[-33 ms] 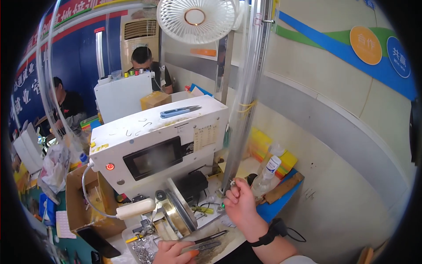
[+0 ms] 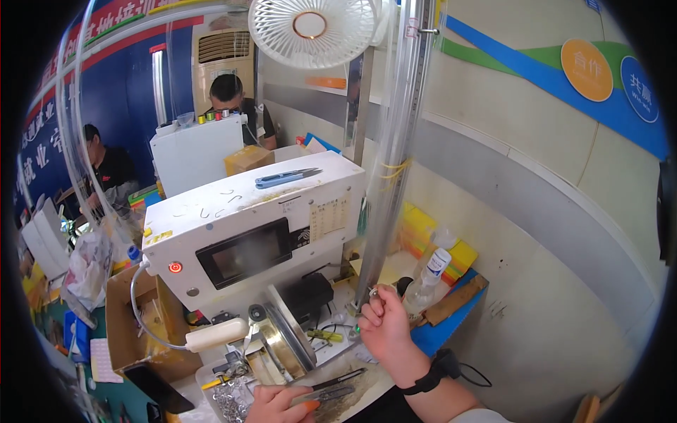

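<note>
My right hand is raised beside the clear upright post, its fingers curled in a pinch. A small shiny piece shows at the fingertips; its kind is too small to tell. Low in front, my left hand is closed with bent fingers, and something orange shows at one fingertip. Black tweezers and a grey pronged tool lie right beside its fingers; whether it grips either is unclear. Left of that hand, a clear tray holds small metal parts.
A white machine with a dark screen stands ahead, blue thread snips on top. Its round metal drum is near my left hand. A plastic bottle stands at right, a cardboard box at left. Two people sit beyond.
</note>
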Demonstrator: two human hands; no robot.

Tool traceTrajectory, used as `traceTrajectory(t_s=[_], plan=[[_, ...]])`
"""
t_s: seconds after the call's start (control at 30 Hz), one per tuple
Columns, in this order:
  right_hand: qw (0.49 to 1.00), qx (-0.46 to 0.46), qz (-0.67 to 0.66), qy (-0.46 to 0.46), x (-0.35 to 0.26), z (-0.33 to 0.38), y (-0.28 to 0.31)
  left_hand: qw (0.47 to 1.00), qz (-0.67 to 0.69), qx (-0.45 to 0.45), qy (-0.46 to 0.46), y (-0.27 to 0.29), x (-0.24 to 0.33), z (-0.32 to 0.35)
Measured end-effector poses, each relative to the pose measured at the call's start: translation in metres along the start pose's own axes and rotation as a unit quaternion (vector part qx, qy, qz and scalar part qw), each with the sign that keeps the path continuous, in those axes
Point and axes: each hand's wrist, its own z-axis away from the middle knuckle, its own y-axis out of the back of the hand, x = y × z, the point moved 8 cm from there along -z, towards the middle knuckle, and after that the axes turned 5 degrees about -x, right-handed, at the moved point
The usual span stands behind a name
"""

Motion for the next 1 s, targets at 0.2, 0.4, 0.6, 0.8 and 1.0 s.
traceTrajectory(t_s=[0.2,0.4,0.6,0.8,1.0], plan=[[0.997,0.003,-0.071,-0.028,0.025,0.000,0.013,1.000,-0.010,-0.005,-0.010,-0.003,-0.003,0.000],[0.999,-0.023,-0.045,-0.005,0.047,0.027,-0.016,0.994,0.102,0.002,0.035,-0.003,-0.021,0.001],[0.983,-0.121,0.141,0.010,0.083,0.034,-0.036,0.834,0.481,0.193,0.189,-0.016,-0.062,0.020],[0.868,-0.276,0.410,0.035,0.078,0.025,-0.074,0.739,0.587,0.153,0.293,-0.027,-0.076,0.009],[0.803,-0.432,0.384,-0.144,0.089,0.022,-0.094,0.726,0.585,0.145,0.331,-0.031,-0.088,-0.003]])
